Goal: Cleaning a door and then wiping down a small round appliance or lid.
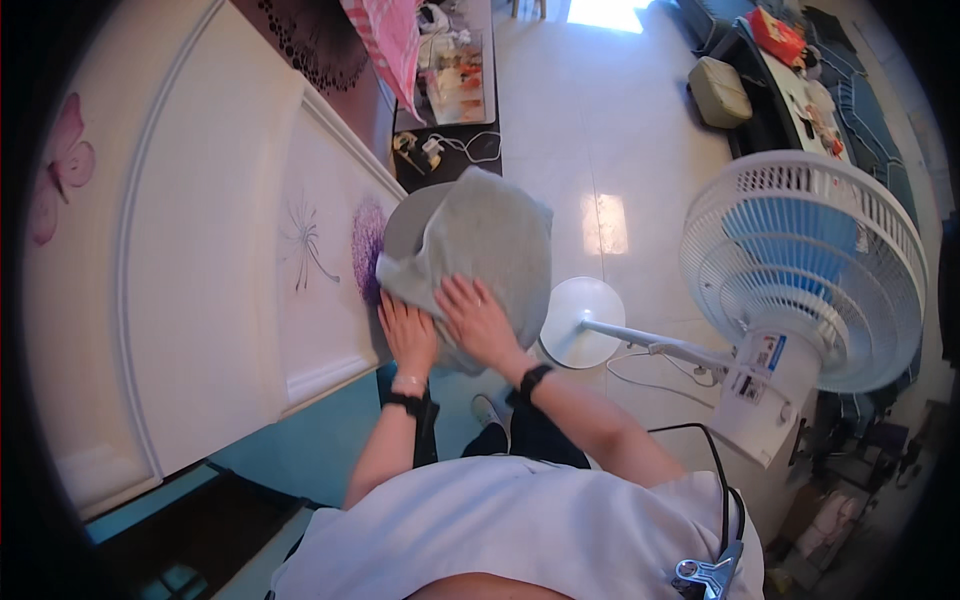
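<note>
A grey cloth (490, 230) is draped over a rounded grey object (405, 218), whose kind I cannot tell because most of it is covered. My right hand (478, 322) lies flat on the cloth with its fingers stretched out. Close beside it, my left hand (408, 338) rests at the cloth's near left edge, fingers extended and palm down. Neither hand grips anything that I can see. Folds run across the cloth, and its left corner sticks out past the fingers of my left hand.
To the right, a white standing fan (800, 270) leans into view, its round base (585, 322) on the tiled floor. A panelled wall (215, 250) with flower pictures borders the left. Ahead is a dark cabinet (470, 148) with cables; a beige stool (720, 92) stands farther right.
</note>
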Demonstrator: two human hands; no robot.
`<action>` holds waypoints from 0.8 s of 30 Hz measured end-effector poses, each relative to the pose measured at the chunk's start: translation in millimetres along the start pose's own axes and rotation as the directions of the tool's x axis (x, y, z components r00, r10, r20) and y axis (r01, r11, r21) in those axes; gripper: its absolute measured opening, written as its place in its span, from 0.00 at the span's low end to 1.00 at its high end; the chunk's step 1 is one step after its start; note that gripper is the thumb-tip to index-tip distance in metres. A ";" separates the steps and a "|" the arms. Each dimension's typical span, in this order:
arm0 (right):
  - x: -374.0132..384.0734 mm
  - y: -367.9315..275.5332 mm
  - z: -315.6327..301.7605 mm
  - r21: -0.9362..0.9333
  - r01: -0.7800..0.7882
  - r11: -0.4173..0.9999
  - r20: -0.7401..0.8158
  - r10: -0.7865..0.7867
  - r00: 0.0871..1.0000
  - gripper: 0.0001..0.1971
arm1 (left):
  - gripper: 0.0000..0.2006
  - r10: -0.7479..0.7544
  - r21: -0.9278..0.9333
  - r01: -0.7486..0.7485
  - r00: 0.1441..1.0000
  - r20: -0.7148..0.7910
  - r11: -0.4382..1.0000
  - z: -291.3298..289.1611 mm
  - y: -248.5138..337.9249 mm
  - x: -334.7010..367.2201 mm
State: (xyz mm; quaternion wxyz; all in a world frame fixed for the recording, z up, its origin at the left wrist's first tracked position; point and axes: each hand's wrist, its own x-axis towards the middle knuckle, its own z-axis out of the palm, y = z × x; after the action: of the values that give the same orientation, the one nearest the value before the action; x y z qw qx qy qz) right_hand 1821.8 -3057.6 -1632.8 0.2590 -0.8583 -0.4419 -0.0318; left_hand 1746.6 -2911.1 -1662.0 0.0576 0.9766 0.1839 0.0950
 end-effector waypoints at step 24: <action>117.0 142.8 -19.4 0.084 -0.484 0.871 -0.141 0.492 0.859 0.17 | 0.26 0.189 0.085 -0.175 0.963 -0.194 0.981 37.4 86.6 189.4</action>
State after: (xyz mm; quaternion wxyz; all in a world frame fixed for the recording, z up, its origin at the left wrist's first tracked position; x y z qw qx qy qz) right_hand 2007.0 -3047.9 -1642.3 0.3122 -0.9308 -0.1889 -0.0230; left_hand 1957.6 -2924.0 -1654.5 -0.0029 0.9762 0.1014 0.1919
